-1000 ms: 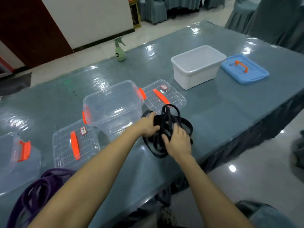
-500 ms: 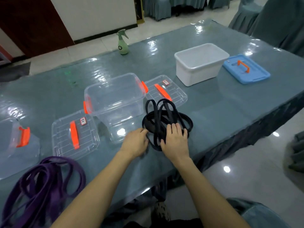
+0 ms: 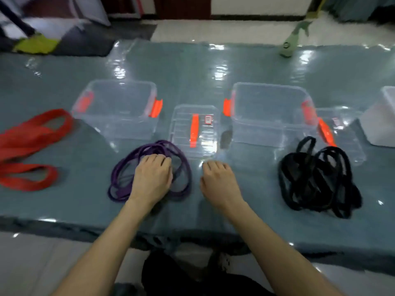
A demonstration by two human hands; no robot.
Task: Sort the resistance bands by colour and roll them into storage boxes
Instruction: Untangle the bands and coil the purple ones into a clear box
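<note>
Head view: left hand (image 3: 152, 180) palm-down on purple bands (image 3: 119, 178), fingers curled, grip unclear; right hand (image 3: 218, 182) loosely curled, empty, on counter (image 3: 252, 201) beside them; black bands (image 3: 316, 178) apart.

Both arms are bare from the wrists back to the lower edge of the view; no sleeve, cuff, watch, bracelet or ring shows on either. The left hand (image 3: 152, 178) and the right hand (image 3: 218, 180) are ungloved, with short nails as far as the blur allows. Below and between the forearms, dark, nearly black clothing (image 3: 192, 278) covers the lap or legs, its fabric and cut too blurred to tell. Just behind the right hand's forearm, near that dark clothing, a small patch with a pale and dark speckled pattern (image 3: 223, 261) appears; whether it is a shoe or part of a garment cannot be told.
</note>
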